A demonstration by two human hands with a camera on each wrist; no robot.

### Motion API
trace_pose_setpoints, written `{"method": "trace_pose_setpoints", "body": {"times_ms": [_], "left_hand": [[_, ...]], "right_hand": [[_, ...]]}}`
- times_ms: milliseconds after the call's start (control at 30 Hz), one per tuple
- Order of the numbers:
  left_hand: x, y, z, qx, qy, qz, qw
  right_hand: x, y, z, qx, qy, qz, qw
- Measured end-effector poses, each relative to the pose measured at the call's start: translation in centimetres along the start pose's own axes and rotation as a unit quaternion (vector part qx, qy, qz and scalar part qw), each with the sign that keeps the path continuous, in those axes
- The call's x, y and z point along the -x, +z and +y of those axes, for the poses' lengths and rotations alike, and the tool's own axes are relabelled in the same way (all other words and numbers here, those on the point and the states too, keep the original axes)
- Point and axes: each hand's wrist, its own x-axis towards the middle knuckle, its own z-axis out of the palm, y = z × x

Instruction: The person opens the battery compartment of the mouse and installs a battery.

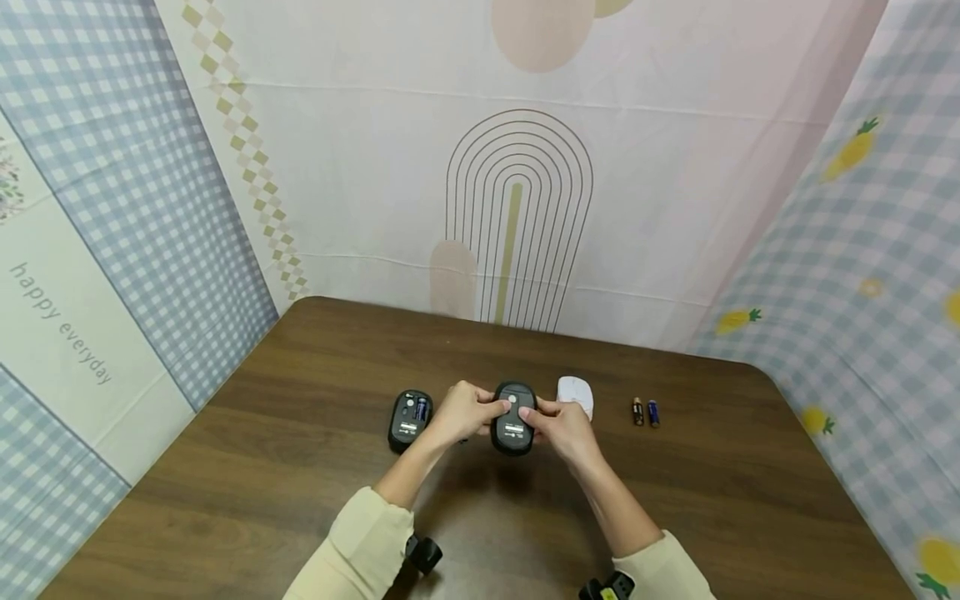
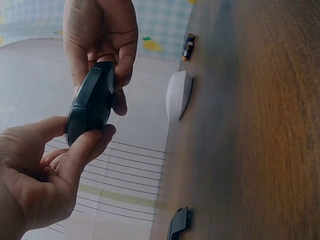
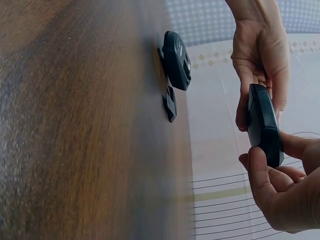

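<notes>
Both hands hold a black computer mouse [image 1: 513, 435] above the table, its underside with a pale label facing up. My left hand [image 1: 462, 412] pinches one side, thumb on the underside; my right hand [image 1: 567, 431] pinches the opposite side the same way. Seen side-on in the left wrist view, the mouse [image 2: 90, 102] has fingers around both ends. A second black mouse [image 1: 405, 429] lies underside up left of my left hand, with a battery [image 1: 422, 408] in its uncovered compartment. Beside it on the table is a small black cover [image 3: 170, 104].
A white mouse [image 1: 574, 392] sits just behind my right hand, partly hidden by it. Two loose batteries, one black and copper [image 1: 638, 412] and one blue [image 1: 654, 413], lie farther right. The brown wooden table [image 1: 300, 467] meets patterned cloth [image 1: 360, 208] behind.
</notes>
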Motion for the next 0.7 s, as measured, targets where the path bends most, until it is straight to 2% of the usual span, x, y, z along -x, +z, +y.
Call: {"method": "trace_pose_setpoints", "body": {"times_ms": [700], "left_hand": [[-0.14,-0.33,-0.23,0.012,-0.014,0.003,0.9998]], "right_hand": [[-0.29,0.54,-0.13,0.034,-0.005,0.012,0.999]]}}
